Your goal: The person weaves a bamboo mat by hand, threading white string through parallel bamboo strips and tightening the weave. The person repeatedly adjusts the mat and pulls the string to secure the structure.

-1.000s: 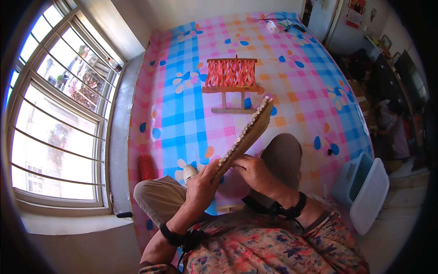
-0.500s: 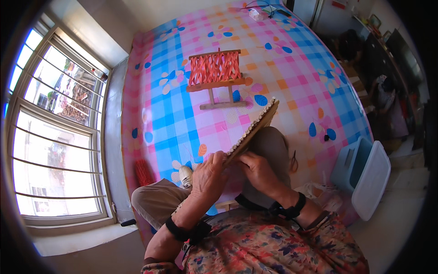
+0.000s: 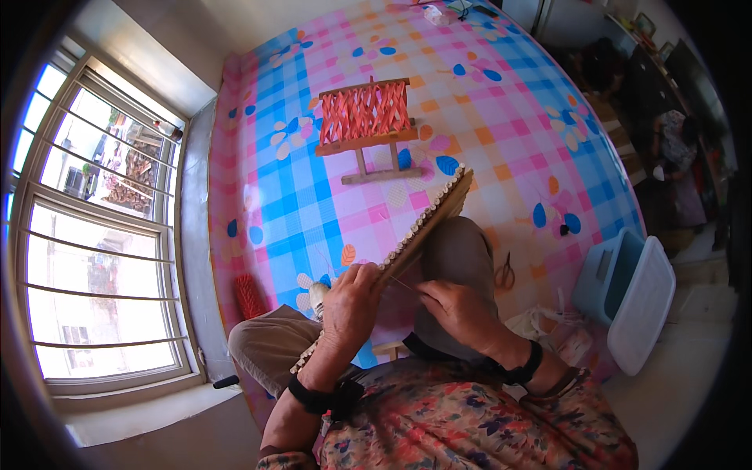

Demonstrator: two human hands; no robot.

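A long, narrow wooden board (image 3: 433,228) slants across my lap, with small, pale round knobs (image 3: 424,218) in a row along its edge. My left hand (image 3: 352,307) is closed over the middle of the board; more knobs show beside my left wrist. A thin thread (image 3: 401,283) stretches from the board by my left fingers to my right hand (image 3: 456,310), which is pinched on its end, apart from the board. The board's underside is hidden.
On the checked sheet (image 3: 486,117) ahead stands a wooden rack (image 3: 381,179) wrapped in red ribbon. Scissors (image 3: 505,272) lie right of my knee, near a blue bin (image 3: 599,274) with its white lid leaning. A red bundle (image 3: 250,296) lies left. Another person (image 3: 675,145) is far right.
My right hand has drawn back from the board to the right and slightly down, and the thread now shows stretched between. My left hand and the board have shifted slightly left.
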